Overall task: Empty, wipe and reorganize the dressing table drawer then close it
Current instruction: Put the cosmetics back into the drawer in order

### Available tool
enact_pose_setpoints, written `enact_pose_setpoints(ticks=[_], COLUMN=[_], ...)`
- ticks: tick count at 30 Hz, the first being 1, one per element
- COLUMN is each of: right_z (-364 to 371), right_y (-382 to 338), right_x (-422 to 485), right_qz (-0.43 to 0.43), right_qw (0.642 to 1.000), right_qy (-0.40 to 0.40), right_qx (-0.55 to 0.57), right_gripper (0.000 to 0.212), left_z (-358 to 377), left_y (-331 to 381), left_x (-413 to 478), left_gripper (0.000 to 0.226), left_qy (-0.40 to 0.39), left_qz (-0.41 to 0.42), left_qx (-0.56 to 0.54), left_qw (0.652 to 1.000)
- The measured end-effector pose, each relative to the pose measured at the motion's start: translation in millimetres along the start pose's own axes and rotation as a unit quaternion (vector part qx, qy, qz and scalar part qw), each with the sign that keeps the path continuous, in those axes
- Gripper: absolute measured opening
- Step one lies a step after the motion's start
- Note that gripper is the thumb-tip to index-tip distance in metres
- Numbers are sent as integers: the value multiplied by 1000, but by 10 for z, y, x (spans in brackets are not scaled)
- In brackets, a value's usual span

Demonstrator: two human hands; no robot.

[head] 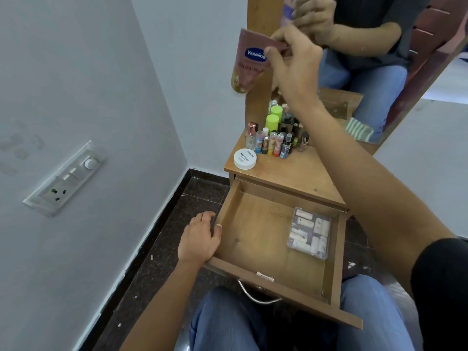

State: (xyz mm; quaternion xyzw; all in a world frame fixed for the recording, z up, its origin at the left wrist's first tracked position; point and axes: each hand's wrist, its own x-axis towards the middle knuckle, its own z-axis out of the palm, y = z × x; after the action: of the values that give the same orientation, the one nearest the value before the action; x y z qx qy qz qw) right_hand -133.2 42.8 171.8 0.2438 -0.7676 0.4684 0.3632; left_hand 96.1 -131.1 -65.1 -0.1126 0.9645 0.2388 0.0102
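Drawer [253, 224] open (clear box [310, 233] inside) — left hand [200, 239] grips rim, right hand [296, 62] pinches tube [247, 64].

Right grip [291, 64] raised, pinching; left grip [200, 239] clasping.

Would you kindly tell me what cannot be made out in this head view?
All in the head view:
- Vaseline tube: the print under the logo is motion-blurred, and the right hand covers one upper corner.
- Bottles on the tabletop: the rear ones are hidden behind the right forearm.
- Clear box in the drawer: labels too small to read.
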Motion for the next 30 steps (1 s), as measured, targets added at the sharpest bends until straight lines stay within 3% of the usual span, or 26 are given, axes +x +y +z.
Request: enact_pose_setpoints(ticks=[3,7,11,15,20,30], right_z=[-386,-819,-816,-618,-383,-267], right_y=[-204,-288,-220,-53,161,419], right_x=[-159,-482,-991,-1580,-2064,-2521], right_qz=[9,37,37,77,110,125], right_qw=[998,967,861,777,719,677], right_qy=[-47,-251,-504,-624,-685,-722], right_qx=[28,3,-55,-46,-40,-74], right_gripper=[13,9,14,15,11,16], left_z=[-1,4,7,7,-2,14], left_y=[0,2,-7,-9,2,-18], left_x=[2,0,0,3,3,7], left_gripper=[42,41,39,39,39,37], left_qy=[-4,-10,-13,-11,-12,-6], left_qz=[-3,-5,-5,-7,-13,-5], left_qx=[-2,-2,-9,-4,1,-6], left_qw=[1000,1000,1000,1000,1000,1000])
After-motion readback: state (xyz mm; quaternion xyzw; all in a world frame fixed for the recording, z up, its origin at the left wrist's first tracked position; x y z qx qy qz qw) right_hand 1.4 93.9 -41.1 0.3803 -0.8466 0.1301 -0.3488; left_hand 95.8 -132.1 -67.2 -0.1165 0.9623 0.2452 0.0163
